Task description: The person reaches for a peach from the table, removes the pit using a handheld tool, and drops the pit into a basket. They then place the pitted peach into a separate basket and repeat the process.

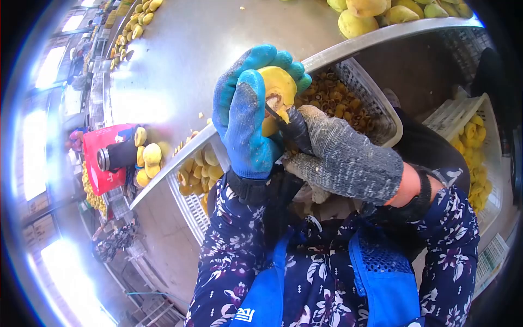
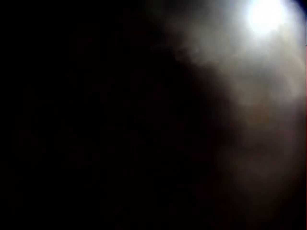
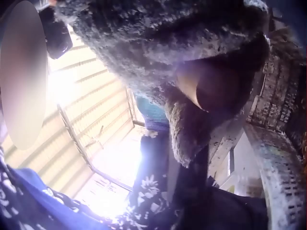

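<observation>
In the head view the left hand (image 1: 248,117), in a blue-green glove, curls round a yellow fruit (image 1: 279,83) with a brown, hollowed spot facing the right hand. The right hand (image 1: 348,155), in a grey knitted glove, grips the black handle of a tool (image 1: 297,131). The tool's thin tip meets the fruit at the hollow, where a small yellow piece hangs. In the right wrist view the grey glove (image 3: 144,43) is wrapped round the dark handle, with part of the blue-green glove (image 3: 153,114) behind. The left wrist view is dark and blurred.
A metal table (image 1: 180,54) bears yellow fruits (image 1: 357,23) at its far edge. Below stand a crate of small brown-yellow pieces (image 1: 392,122), a crate of cut fruit (image 1: 192,210) at left and another crate (image 1: 490,163) at right. A red bag (image 1: 101,158) lies at far left.
</observation>
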The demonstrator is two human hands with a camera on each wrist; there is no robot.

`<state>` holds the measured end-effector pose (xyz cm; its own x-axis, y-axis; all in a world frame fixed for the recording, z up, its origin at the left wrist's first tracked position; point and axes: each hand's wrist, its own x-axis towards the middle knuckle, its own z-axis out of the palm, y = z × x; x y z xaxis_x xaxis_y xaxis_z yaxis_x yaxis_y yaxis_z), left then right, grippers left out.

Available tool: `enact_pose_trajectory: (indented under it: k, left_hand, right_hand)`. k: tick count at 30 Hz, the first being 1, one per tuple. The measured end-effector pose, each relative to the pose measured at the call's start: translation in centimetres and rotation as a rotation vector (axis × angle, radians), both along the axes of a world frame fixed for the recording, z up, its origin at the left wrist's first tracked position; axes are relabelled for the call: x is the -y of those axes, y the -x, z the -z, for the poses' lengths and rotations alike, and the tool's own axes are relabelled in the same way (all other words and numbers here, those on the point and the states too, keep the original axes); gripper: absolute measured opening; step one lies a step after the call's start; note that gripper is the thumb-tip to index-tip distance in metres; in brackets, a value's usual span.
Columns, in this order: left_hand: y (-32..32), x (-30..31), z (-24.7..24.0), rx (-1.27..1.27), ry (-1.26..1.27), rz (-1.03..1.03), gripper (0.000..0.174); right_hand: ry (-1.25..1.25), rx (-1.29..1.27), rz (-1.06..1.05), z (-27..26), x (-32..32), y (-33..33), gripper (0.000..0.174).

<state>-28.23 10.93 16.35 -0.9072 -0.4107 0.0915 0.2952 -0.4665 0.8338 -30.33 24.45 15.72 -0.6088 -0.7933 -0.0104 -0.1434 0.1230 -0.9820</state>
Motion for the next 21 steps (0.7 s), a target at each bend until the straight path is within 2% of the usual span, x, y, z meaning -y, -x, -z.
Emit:
enact_pose_trajectory:
  k: [1,4,5,6,7,8,10,12,14,16,19,20,21]
  left_hand:
    - [-0.1,0.1,0.0,0.004,0.0,-0.002,0.039]
    - [-0.3,0.7,-0.3,-0.037,0.094,0.062,0.04]
    - [-0.4,1.0,-0.3,-0.024,0.208,0.101,0.048]
    - [-0.4,1.2,-0.3,-0.011,0.321,0.141,0.056]
    - [-0.5,1.2,-0.4,-0.009,0.32,0.14,0.056]
    - [-0.5,1.1,-0.7,0.008,0.341,0.164,0.056]
    - [-0.5,1.1,-1.2,0.029,0.361,0.185,0.056]
    - [-0.3,1.4,-1.4,0.03,0.415,0.264,0.056]
    - [-0.4,1.1,-1.8,0.034,0.417,0.259,0.056]
    - [-0.3,0.9,-1.9,0.037,0.421,0.256,0.056]
    - [-0.2,0.9,-1.8,-0.018,0.396,0.249,0.058]
    - [-0.1,0.9,-1.6,-0.033,0.252,0.284,0.047]
    - [-0.1,0.9,-1.4,-0.05,0.109,0.32,0.037]
  right_hand:
    - [0.106,0.041,-0.02,-0.3,-0.1,0.1,0.05]
    - [0.007,0.156,-0.093,-1.3,-0.8,0.3,0.042]
    - [0.007,0.157,-0.096,-1.8,-1.0,0.5,0.042]
    - [-0.02,0.296,-0.146,-2.2,-1.1,0.7,0.038]
    - [-0.047,0.435,-0.196,-2.6,-1.4,0.9,0.035]
    - [-0.049,0.438,-0.198,-2.9,-1.7,1.0,0.035]
    - [-0.025,0.883,-0.279,-3.2,-2.2,1.1,0.032]
    - [-0.008,0.835,-0.289,-3.4,-2.1,1.2,0.03]
    - [0.009,0.786,-0.299,-3.4,-2.2,1.2,0.028]
    - [0.132,1.064,-0.369,-3.1,-2.5,1.1,0.026]
    - [0.13,1.102,-0.393,-3.8,-2.6,1.4,0.027]
    - [0.128,1.102,-0.395,-3.8,-2.5,1.3,0.027]
    - [0.071,0.951,-0.354,-3.7,-2.3,1.2,0.029]
